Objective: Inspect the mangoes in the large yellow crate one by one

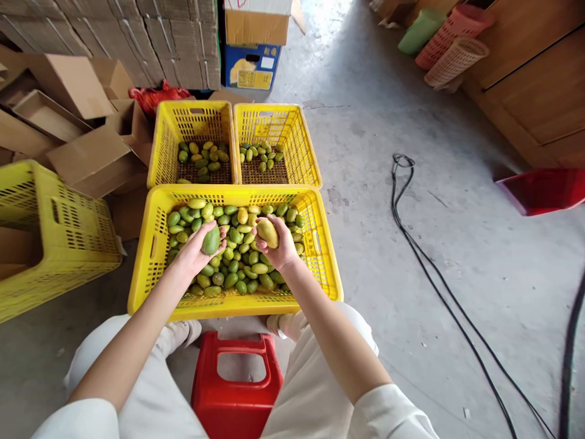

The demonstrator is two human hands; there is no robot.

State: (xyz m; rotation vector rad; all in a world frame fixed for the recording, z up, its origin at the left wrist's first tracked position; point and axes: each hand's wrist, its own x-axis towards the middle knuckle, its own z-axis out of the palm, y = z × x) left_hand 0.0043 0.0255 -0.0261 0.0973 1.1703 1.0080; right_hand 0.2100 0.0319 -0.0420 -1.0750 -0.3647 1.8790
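My left hand (197, 249) is closed around a green mango (211, 241), held over the large yellow crate (235, 310) in front of me. To its right, my right hand (284, 245) grips a yellowish mango (267, 233) above the same crate. Below both hands lies a heap of small green and yellow mangoes (242, 274). Behind the large crate stand two smaller crates: the left yellow crate (158, 143) has several green and yellow mangoes in it, and the right yellow crate (311, 149) holds several mostly green ones.
A red plastic stool (235, 399) is between my legs. On the left are another yellow crate (82, 238) and cardboard boxes (91, 155). Black cables (429, 268) run over the concrete floor at right, near a red object (548, 190). Plastic baskets (454, 36) lie farther back.
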